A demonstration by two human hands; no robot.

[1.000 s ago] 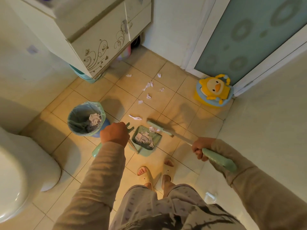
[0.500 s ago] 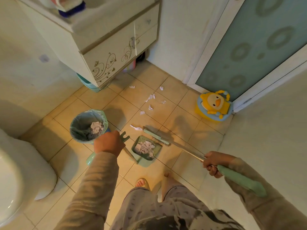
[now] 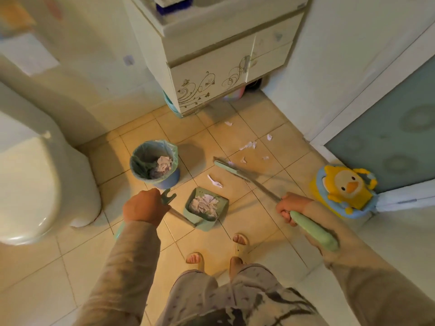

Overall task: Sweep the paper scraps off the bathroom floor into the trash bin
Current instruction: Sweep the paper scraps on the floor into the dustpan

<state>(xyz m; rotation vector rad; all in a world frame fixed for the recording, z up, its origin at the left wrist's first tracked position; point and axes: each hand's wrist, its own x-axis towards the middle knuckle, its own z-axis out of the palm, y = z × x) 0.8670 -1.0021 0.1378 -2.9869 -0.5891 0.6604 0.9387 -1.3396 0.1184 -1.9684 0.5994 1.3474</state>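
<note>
Floor (image 3: 270, 220): scraps (image 3: 248, 145) beyond hands, past broom head (image 3: 229, 168).

We see warm beige floor tiles (image 3: 259, 208) crossed by thin darker grout lines. The trash bin (image 3: 173, 178) is blue, lined with a pale green bag (image 3: 141, 161), and the paper scraps (image 3: 248, 145) are white. The dustpan (image 3: 207, 223) and broom (image 3: 313, 228) share a mint green. The far vanity cabinet (image 3: 211, 74) is cream with brown floral scrolls. At right we find a yellow duck potty (image 3: 346, 184) rimmed in blue and a teal frosted door (image 3: 388, 137) with faint rings. The person's sleeves (image 3: 131, 255) are tan.
</note>
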